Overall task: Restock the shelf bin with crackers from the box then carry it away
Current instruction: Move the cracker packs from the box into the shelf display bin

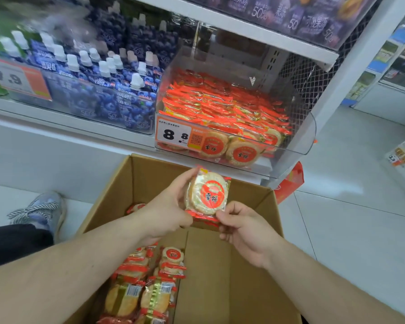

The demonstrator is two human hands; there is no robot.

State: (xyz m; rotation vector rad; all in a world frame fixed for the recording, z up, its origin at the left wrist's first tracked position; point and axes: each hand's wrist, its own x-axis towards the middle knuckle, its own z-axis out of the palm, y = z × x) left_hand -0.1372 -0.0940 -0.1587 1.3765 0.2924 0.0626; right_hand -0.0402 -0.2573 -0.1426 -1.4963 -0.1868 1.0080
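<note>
1. Holding one cracker packet (207,197) above the far edge of the cardboard box (232,265), the left hand (171,211) wraps its fingers round the packet's left side, while the right hand (246,228) pinches its lower right corner.
2. The clear shelf bin (299,127) sits just beyond the box, at the right end of the shelf, already well filled with red packets.
3. To do this step well, I judge, lift the packet over the bin's front wall and lay it flat on the pile near the front, label up, without crushing it.
4. More packets (147,286) lie along the box's left side, so restocking looks unfinished.
</note>
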